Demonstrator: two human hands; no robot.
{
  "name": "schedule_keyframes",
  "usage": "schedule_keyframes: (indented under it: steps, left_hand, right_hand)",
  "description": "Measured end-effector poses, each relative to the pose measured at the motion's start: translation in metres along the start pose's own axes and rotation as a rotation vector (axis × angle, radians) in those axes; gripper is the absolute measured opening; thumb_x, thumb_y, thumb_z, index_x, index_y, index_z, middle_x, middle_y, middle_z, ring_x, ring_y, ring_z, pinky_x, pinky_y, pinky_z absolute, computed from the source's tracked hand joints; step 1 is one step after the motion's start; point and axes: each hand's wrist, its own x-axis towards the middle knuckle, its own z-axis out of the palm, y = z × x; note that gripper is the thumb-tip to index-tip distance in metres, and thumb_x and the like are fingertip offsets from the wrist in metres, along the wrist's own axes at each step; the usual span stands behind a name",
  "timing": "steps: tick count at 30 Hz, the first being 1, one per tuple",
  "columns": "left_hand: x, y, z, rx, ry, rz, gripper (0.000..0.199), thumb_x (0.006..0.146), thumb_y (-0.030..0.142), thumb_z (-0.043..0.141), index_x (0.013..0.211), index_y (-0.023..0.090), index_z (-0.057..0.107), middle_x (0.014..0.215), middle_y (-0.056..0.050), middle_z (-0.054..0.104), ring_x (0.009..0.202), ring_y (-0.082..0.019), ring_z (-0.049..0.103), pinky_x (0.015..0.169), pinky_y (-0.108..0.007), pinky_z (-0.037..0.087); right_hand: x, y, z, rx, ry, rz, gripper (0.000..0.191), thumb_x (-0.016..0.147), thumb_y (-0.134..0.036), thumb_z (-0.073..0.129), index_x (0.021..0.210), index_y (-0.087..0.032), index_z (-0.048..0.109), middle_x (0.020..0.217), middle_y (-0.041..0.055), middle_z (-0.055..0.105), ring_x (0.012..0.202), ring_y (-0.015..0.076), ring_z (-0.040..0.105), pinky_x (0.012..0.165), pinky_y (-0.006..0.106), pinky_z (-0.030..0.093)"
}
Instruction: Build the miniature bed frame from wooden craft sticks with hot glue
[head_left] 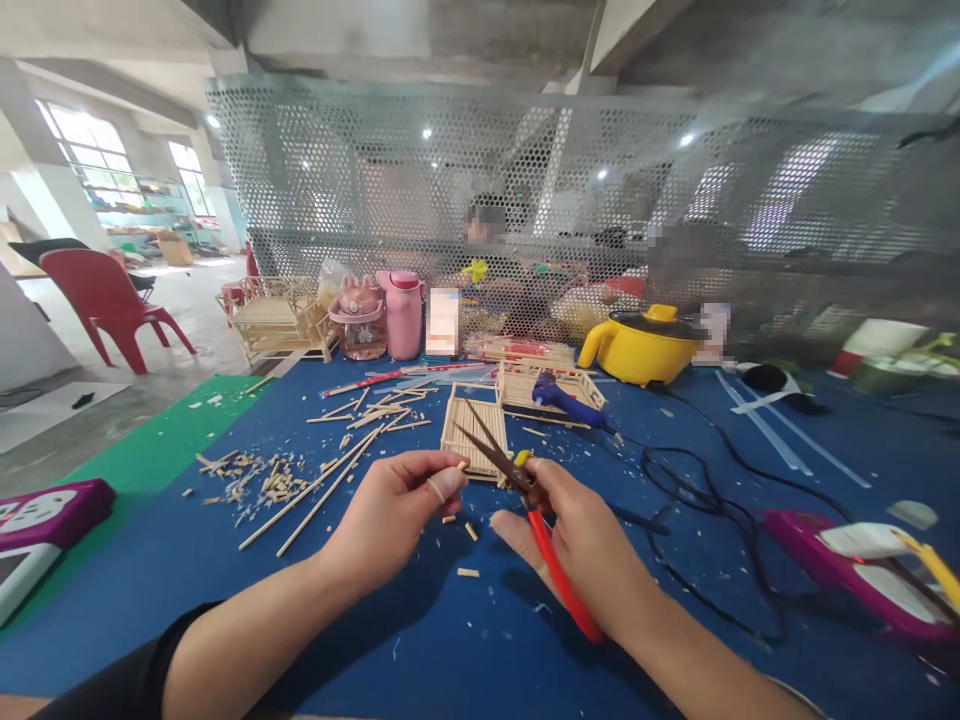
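Note:
My left hand (pixel 409 505) pinches a short wooden stick piece (pixel 461 466) between thumb and fingertips. Red-handled scissors (pixel 555 565) are in my right hand (pixel 592 535), their dark blades parted and pointing up and left, close to the fingers of my left hand. Just beyond the blades lies a small slatted frame of wooden sticks (pixel 480 425). A second stick frame (pixel 517 385) sits behind it, with a blue glue gun (pixel 570 400) resting across it. Several cut bits (pixel 469 573) lie on the blue table between and below my hands.
Loose sticks (pixel 330 480) and cut scraps (pixel 274 478) spread to the left. Behind stand a stick model (pixel 281 320), a pink bottle (pixel 404 315) and a yellow pot (pixel 649 350). A black cable (pixel 675 480) coils at right. Beyond the perforated screen (pixel 360 180) are people.

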Motion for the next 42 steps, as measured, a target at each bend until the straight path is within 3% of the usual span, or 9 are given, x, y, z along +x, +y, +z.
schedule_keyframes:
  steps: [10,20,25,30,34,42]
  left_hand:
    - [-0.002,0.001,0.001,-0.055,0.050,0.083,0.008,0.066,0.019,0.071,0.073,0.016,0.074,0.058,0.002,0.067,0.052,-0.007,0.055,0.054,-0.019,0.047]
    - [-0.007,0.000,0.004,0.022,0.136,0.168,0.017,0.060,0.008,0.064,0.068,0.019,0.074,0.060,0.004,0.072,0.053,-0.007,0.061,0.053,-0.015,0.049]
    - [-0.010,-0.003,0.001,0.174,0.164,0.292,0.017,0.064,0.011,0.065,0.074,0.020,0.074,0.066,0.003,0.073,0.056,-0.008,0.062,0.056,-0.016,0.050]
    - [-0.013,0.000,0.000,0.369,0.128,0.397,0.012,0.074,0.018,0.064,0.076,0.021,0.075,0.065,0.003,0.070,0.059,-0.008,0.059,0.059,-0.017,0.048]
    - [-0.012,0.003,0.001,0.338,0.097,0.309,0.012,0.077,0.024,0.064,0.073,0.018,0.073,0.061,0.002,0.067,0.056,-0.008,0.055,0.055,-0.018,0.046]
    - [-0.006,0.000,0.000,0.125,0.086,0.207,0.012,0.074,0.026,0.068,0.080,0.016,0.069,0.073,0.000,0.068,0.064,-0.010,0.059,0.063,-0.021,0.050]
  right_hand:
    - [0.000,0.003,0.006,-0.159,0.010,-0.133,0.038,0.068,-0.044,0.071,0.092,-0.019,0.056,0.089,0.0079,0.061,0.086,0.0271,0.058,0.076,0.042,0.047]
    - [-0.003,0.003,0.007,-0.162,-0.017,-0.117,0.036,0.071,-0.044,0.070,0.093,-0.019,0.056,0.091,0.0074,0.061,0.085,0.0257,0.058,0.075,0.041,0.048]
    - [-0.003,0.008,0.010,-0.246,0.120,-0.219,0.042,0.073,-0.052,0.067,0.091,-0.016,0.058,0.083,0.0086,0.062,0.079,0.0258,0.060,0.070,0.039,0.049]
    - [-0.003,0.010,0.009,-0.322,0.187,-0.288,0.041,0.079,-0.059,0.058,0.072,-0.018,0.055,0.065,0.0043,0.061,0.060,0.0200,0.060,0.054,0.030,0.044]
    - [-0.002,0.010,0.006,-0.263,0.133,-0.229,0.036,0.080,-0.055,0.058,0.075,-0.020,0.057,0.062,0.0008,0.062,0.053,0.0160,0.058,0.050,0.027,0.040]
    - [0.006,0.006,0.000,-0.195,0.085,-0.133,0.029,0.072,-0.045,0.067,0.084,-0.021,0.055,0.077,0.0047,0.063,0.071,0.0216,0.060,0.058,0.030,0.045]
